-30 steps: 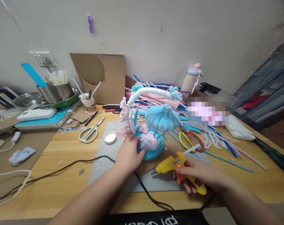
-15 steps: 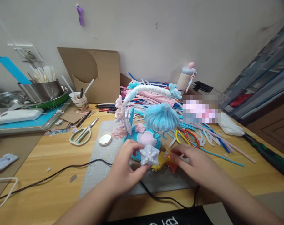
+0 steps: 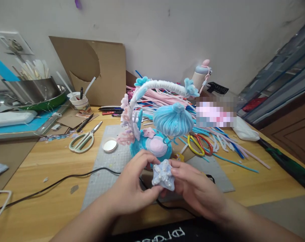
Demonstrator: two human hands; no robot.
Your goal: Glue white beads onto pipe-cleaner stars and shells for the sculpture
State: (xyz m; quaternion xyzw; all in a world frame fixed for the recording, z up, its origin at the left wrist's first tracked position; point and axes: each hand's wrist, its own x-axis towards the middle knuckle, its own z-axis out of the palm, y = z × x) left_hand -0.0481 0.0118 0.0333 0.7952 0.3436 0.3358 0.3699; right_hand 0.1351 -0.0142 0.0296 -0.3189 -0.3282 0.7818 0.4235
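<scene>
Between my two hands is a small pale-blue fuzzy star point(image 3: 163, 175) dotted with white pearl beads. My left hand point(image 3: 136, 183) pinches its left side, and my right hand point(image 3: 195, 181) closes on its right side. Just behind stands a fuzzy pipe-cleaner ornament point(image 3: 165, 84): a white arch with blue and pink flowers, a hanging blue shell shade point(image 3: 173, 120), and a round blue base point(image 3: 137, 143) with a pink centre. Part of a yellow glue gun point(image 3: 179, 157) shows behind my right hand; the rest is hidden.
A grey cutting mat point(image 3: 94, 181) lies under the work, crossed by a black cord point(image 3: 67, 176). To the left are scissors point(image 3: 83, 141), a small white-topped round tin point(image 3: 110, 145) and a paper cup point(image 3: 79, 101). Behind are heaped pipe cleaners point(image 3: 157, 95) and yellow-and-red-handled pliers point(image 3: 196, 146).
My right hand has left the glue gun and moved left onto the star. The star has turned and tilted in my fingers. The camera view has shifted slightly.
</scene>
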